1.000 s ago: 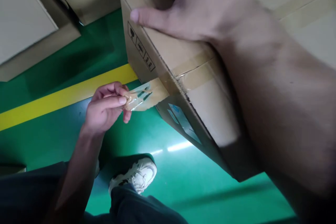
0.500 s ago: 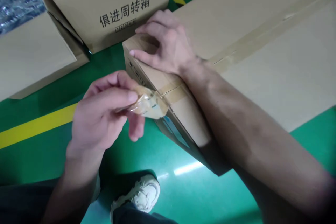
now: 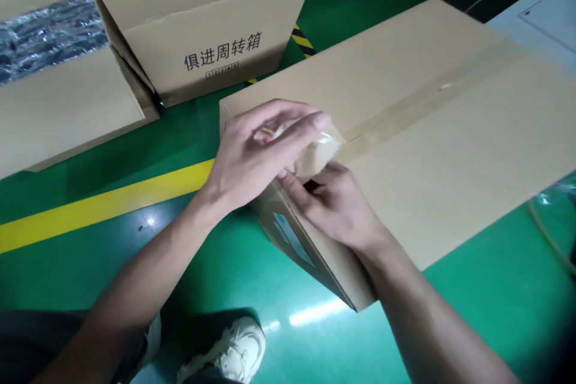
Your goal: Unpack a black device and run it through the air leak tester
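Note:
A flat brown cardboard box (image 3: 450,150) lies on the green floor, sealed by a strip of brown packing tape (image 3: 418,102) along its top seam. My left hand (image 3: 256,153) is over the box's near end, its fingers pinched on the loose, crumpled end of the tape (image 3: 315,153), lifted off the top. My right hand (image 3: 335,207) rests just below it on the box's near edge, fingers curled against the cardboard under the peeled tape. A pale blue label (image 3: 292,240) is on the box's end face.
A tall carton with printed characters (image 3: 211,18) stands behind the box. At the left, an open carton (image 3: 67,108) shows silvery wrap (image 3: 49,33) inside. A yellow line (image 3: 103,204) crosses the green floor. My shoe (image 3: 234,354) is at the bottom.
My left hand has pulled the tape end up from the box's end face onto its top. My right hand left the far corner and now sits at the near edge under the tape.

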Action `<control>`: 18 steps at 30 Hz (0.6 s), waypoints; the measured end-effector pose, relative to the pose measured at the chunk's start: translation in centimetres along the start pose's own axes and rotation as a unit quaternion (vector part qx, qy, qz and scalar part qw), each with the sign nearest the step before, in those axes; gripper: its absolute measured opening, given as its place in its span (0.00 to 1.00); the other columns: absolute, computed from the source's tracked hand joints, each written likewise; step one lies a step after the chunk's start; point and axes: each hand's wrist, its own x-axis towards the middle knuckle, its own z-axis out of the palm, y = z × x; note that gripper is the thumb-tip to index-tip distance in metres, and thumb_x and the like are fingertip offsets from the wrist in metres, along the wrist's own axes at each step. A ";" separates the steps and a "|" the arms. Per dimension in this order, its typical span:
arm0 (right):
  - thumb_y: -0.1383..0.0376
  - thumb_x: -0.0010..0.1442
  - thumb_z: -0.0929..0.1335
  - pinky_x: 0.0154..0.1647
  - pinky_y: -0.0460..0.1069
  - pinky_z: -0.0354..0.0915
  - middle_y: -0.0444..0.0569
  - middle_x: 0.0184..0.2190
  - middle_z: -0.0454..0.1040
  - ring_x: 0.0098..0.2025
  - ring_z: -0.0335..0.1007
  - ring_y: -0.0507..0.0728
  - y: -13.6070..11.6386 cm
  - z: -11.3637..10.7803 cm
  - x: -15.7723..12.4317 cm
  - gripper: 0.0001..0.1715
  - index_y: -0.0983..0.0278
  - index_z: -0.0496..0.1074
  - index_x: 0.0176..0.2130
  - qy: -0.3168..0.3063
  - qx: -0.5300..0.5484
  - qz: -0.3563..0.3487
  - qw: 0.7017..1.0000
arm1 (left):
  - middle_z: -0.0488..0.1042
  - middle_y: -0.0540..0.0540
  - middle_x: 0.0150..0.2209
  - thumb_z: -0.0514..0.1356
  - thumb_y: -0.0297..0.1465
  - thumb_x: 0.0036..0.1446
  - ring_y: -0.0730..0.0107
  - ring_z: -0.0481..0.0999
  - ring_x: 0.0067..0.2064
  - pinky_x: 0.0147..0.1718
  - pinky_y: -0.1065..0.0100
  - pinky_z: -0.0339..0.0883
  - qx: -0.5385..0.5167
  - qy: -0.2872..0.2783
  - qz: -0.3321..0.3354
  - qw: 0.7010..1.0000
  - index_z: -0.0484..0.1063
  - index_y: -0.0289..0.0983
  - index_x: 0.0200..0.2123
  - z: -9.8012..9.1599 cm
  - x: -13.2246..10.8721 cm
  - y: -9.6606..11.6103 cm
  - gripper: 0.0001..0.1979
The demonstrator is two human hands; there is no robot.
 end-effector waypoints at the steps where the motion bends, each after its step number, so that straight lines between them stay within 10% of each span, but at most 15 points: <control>1: 0.61 0.71 0.70 0.38 0.52 0.67 0.49 0.30 0.72 0.33 0.68 0.53 0.2 0.2 -0.1 0.18 0.64 0.72 0.29 0.005 -0.002 -0.013 1.000 | 0.79 0.43 0.46 0.70 0.41 0.64 0.59 0.81 0.50 0.52 0.58 0.77 0.033 0.017 0.048 0.998 0.76 0.37 0.47 -0.3 -1.0 -1.1 0.16; 7: 0.72 0.59 0.66 0.46 0.53 0.73 0.50 0.42 0.79 0.44 0.78 0.58 0.5 0.0 0.2 0.07 0.63 0.74 0.33 -0.007 0.013 -0.026 1.000 | 0.66 0.27 0.70 0.77 0.55 0.47 0.41 0.63 0.74 0.74 0.40 0.53 0.210 -0.025 0.157 0.965 0.45 0.39 0.75 -0.9 -5.2 -7.2 0.64; 13: 0.75 0.58 0.67 0.48 0.52 0.74 0.45 0.34 0.77 0.38 0.75 0.55 0.5 -0.1 -0.2 0.09 0.63 0.73 0.31 0.004 0.054 0.024 0.998 | 0.72 0.33 0.67 0.77 0.51 0.48 0.41 0.66 0.73 0.77 0.38 0.43 0.335 -0.035 0.158 0.928 0.59 0.40 0.68 -0.6 -5.2 -7.4 0.51; 18: 0.59 0.68 0.72 0.42 0.52 0.73 0.48 0.35 0.78 0.37 0.75 0.57 0.2 0.3 -0.3 0.13 0.64 0.77 0.34 0.020 0.102 0.106 0.989 | 0.72 0.35 0.67 0.72 0.39 0.51 0.43 0.58 0.77 0.77 0.38 0.43 0.359 0.003 0.104 0.927 0.60 0.39 0.67 0.7 -5.9 -6.4 0.43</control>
